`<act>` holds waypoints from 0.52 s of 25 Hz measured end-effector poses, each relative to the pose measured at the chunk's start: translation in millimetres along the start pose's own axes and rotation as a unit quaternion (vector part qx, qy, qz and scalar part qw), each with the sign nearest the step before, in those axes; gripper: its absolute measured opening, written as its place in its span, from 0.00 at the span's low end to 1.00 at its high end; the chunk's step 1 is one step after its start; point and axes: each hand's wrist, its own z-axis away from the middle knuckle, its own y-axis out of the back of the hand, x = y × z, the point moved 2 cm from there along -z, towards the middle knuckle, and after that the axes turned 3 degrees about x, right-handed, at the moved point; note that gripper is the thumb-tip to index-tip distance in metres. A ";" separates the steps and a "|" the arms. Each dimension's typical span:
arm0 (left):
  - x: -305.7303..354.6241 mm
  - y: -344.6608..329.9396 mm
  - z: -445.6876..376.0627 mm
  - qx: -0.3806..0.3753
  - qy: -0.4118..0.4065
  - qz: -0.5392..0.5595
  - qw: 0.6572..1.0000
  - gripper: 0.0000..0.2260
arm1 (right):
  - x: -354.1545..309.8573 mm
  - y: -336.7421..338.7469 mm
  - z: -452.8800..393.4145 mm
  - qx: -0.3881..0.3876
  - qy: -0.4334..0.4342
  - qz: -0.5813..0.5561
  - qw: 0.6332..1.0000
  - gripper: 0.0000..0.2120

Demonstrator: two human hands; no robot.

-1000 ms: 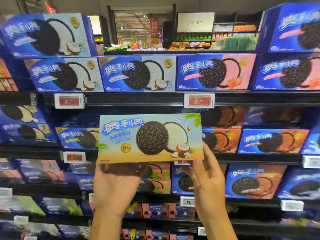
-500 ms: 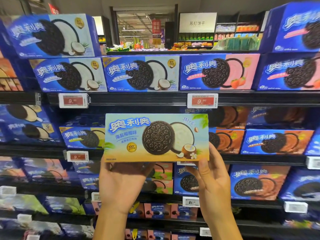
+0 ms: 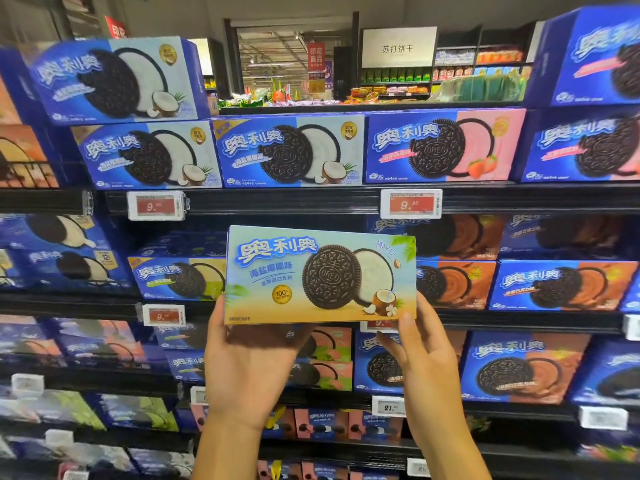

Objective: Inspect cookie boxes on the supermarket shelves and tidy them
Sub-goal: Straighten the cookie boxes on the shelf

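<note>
Lower shelves (image 3: pixel 104 379): boxes blurred, print illegible. Pale coconut cookie box (image 3: pixel 320 275): held upright before the second shelf; rear face hidden. Left hand (image 3: pixel 249 368) cups its bottom edge, fingers concealed, probably curled behind. Right hand (image 3: pixel 427 355): thumb pinches the lower right corner.

We read 奥利奥, 海盐椰椰味, OREO on the biscuit and a gold "100%" seal on the held cookie box (image 3: pixel 320 275). Two red price tags (image 3: pixel 410 203) on the top shelf's front edge show 9.90. A hanging sign (image 3: pixel 398 47) reads 苏打饼干.
</note>
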 end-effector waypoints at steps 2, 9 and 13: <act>0.5 2.2 0.8 -0.035 0.022 0.004 0.999 0.21 | -0.5 1.1 -0.3 0.018 -0.005 -0.006 1.000 0.24; -2.5 11.9 -1.8 -0.018 0.053 0.003 0.998 0.21 | -17.3 2.7 0.4 0.073 0.036 -0.054 0.995 0.20; -13.6 30.1 -8.5 0.074 0.022 -0.018 0.997 0.20 | -32.8 -3.1 -0.6 0.102 0.057 -0.078 0.990 0.21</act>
